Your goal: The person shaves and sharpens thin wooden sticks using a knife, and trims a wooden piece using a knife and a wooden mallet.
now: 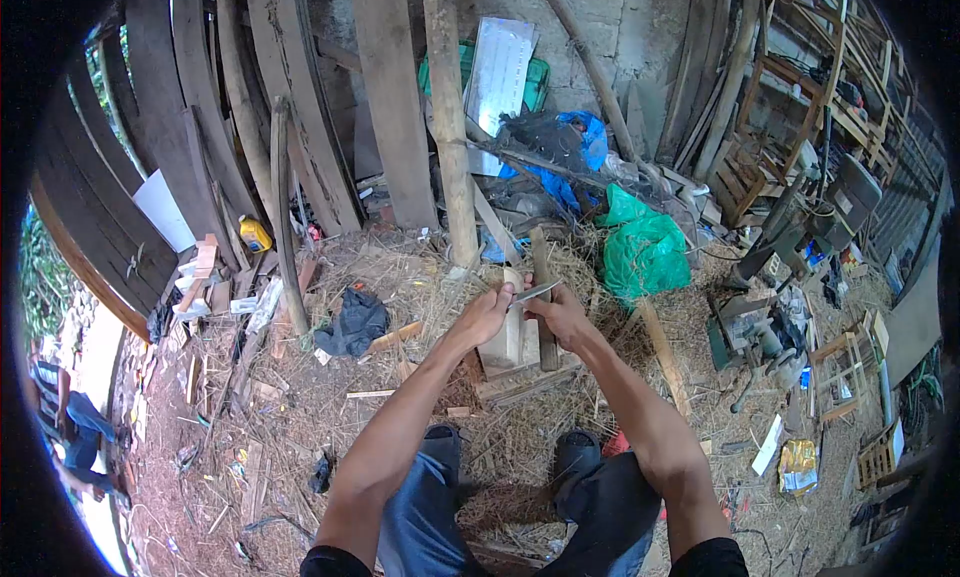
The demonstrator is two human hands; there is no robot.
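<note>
Between my hands is a thin grey metal blade (536, 291), probably a knife; its handle is not visible. My left hand (485, 317) is closed at the blade's left end, beside a pale, freshly cut piece of wood (514, 329) standing upright. My right hand (562, 317) is closed near the blade's right part, its fingers curled just under the metal. A darker wooden stake (541, 249) rises behind the blade, close to my right fingers. Both pieces of wood stand over a low wooden block (500, 351) between my feet.
A green plastic bag (646, 249) lies ahead right, a black cloth or bag (352, 323) to the left. A wooden post (449, 127) stands in front. Straw and wood scraps cover the ground. At far left a seated person (75, 427) is partly visible.
</note>
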